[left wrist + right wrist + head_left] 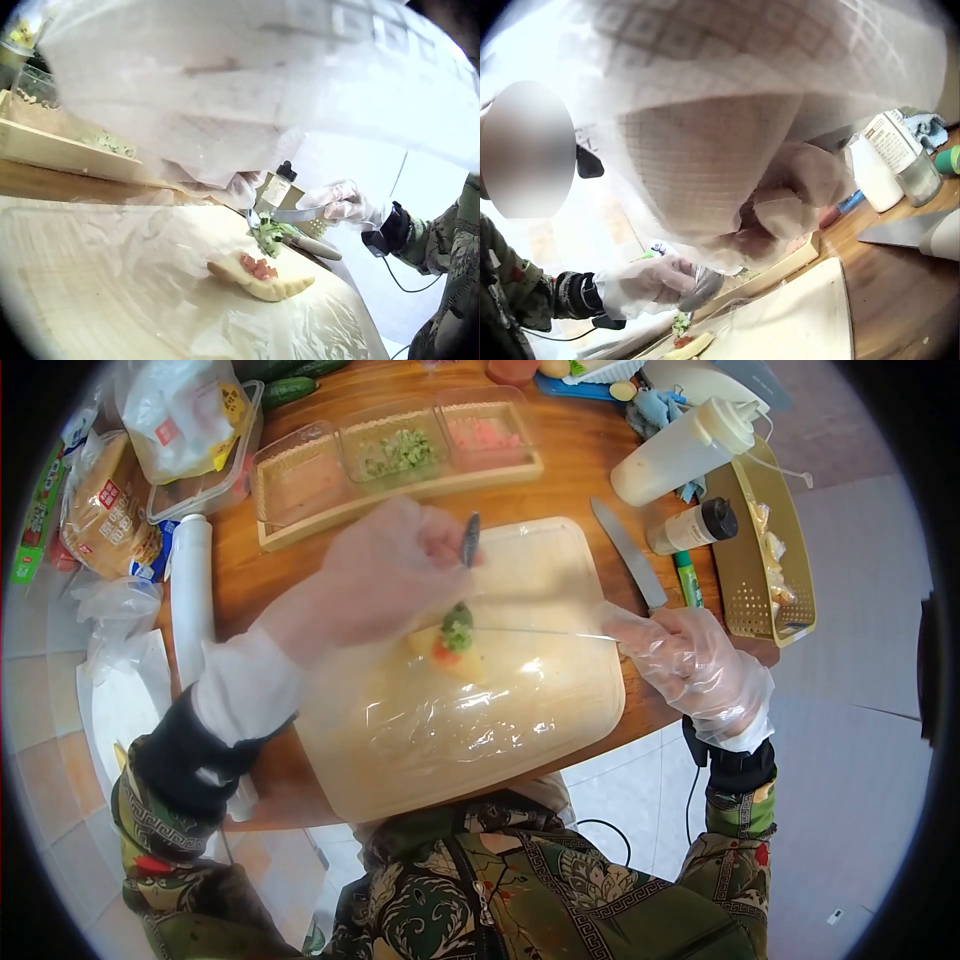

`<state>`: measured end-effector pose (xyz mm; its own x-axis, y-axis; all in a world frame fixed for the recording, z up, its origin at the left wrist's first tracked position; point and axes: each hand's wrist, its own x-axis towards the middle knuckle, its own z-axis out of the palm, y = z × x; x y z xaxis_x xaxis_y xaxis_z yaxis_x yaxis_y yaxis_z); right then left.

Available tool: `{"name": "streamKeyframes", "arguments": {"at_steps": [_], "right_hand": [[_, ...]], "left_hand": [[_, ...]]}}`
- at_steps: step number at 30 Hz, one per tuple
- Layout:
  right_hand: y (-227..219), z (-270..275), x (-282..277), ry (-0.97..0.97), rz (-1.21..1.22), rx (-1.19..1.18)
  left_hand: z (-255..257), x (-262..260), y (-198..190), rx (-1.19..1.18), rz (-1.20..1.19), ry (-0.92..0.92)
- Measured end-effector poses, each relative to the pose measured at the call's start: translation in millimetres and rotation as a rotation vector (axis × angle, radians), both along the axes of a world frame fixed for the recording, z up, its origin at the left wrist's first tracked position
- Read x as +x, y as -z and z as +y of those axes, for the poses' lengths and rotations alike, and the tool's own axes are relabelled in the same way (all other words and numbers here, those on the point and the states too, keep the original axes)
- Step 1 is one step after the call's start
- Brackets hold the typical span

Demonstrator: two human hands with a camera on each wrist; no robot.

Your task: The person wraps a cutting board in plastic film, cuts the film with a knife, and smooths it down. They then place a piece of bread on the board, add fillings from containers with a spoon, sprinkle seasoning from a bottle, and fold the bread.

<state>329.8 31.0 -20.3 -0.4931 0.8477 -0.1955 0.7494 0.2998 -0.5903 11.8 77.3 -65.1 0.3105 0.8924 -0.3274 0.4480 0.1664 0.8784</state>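
Note:
My gloved left hand [385, 575] holds a metal spoon [471, 540] upright over the cutting board [570, 575]. Chopped green pieces [268, 234] are heaped at the spoon's low end, right above a pale yellow boat-shaped piece of food [281, 289]. Small red cubes [257, 266] lie in its hollow. Clear plastic film [400, 725] covers the board beneath it. On the right, my gloved right hand [690, 660] grips a thin flat metal utensil [300, 214], its far end reaching to the greens beside the spoon. The utensil's grip is hidden in the fingers.
Behind the board stands a wooden tray [400, 495] with clear boxes of chopped food. A knife [628, 550], a squeeze bottle [680, 455], a black-capped jar [690, 527] and a yellow basket [745, 615] stand or lie at right. Left are a film roll [193, 585] and bagged bread [110, 510].

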Motion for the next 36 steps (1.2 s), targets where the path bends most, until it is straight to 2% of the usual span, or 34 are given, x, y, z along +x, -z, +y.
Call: {"name": "streamKeyframes", "arguments": {"at_steps": [2, 5, 7, 10, 17, 19, 23, 26, 31, 36], "right_hand": [[3, 0, 1, -0.049, -0.025, 0.054], [7, -1, 1, 0.003, 0.063, 0.015], [10, 1, 0, -0.210, -0.076, 0.351], [12, 2, -1, -0.252, -0.091, 0.434], [16, -4, 1, -0.197, -0.077, 0.391], [19, -5, 3, -0.157, -0.020, 0.277], [16, -6, 3, -0.115, -0.062, 0.166], [23, -7, 6, -0.113, 0.001, 0.183], [21, -6, 6, -0.233, -0.036, 0.342], [21, -5, 9, -0.264, -0.079, 0.454]], "left_hand": [[-2, 3, -4, -0.010, 0.002, -0.004], [-6, 6, -10, 0.026, 0.065, -0.017], [-7, 6, -9, 0.001, 0.026, -0.007], [-8, 5, -3, 0.026, 0.008, -0.011], [-8, 3, 7, 0.032, -0.023, 0.005], [-10, 4, 4, 0.060, 0.010, -0.023], [-10, 4, 6, 0.048, -0.004, -0.021], [-10, 5, 5, 0.045, -0.007, -0.018], [-6, 3, 5, 0.023, -0.028, 0.036], [-8, 4, -1, 0.016, -0.015, 0.029]]}}
